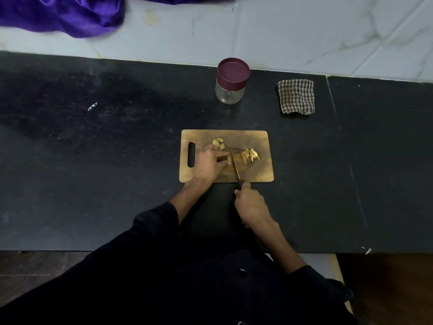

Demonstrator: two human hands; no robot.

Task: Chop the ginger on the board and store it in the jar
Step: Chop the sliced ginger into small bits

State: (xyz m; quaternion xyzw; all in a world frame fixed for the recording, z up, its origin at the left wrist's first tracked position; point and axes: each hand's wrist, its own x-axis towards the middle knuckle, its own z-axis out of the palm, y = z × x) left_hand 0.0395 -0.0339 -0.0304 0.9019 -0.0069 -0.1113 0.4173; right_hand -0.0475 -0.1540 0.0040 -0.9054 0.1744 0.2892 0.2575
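Observation:
A wooden cutting board [257,172] lies on the black counter. My left hand [209,163] pinches a piece of ginger [229,158] between thumb and fingers on the board. My right hand [250,205] grips the dark handle of a knife [235,168], whose blade rests against the right side of that piece. A heap of chopped ginger slivers [250,155] lies to the right of the blade. Uncut ginger lumps [218,143] sit just beyond my left hand. A glass jar [230,93] with a maroon lid on stands behind the board.
A folded checked cloth [296,96] lies to the right of the jar. Purple fabric [63,15] drapes over the white ledge at the far left. The black counter [93,160] stretches to both sides, with its front edge near my body.

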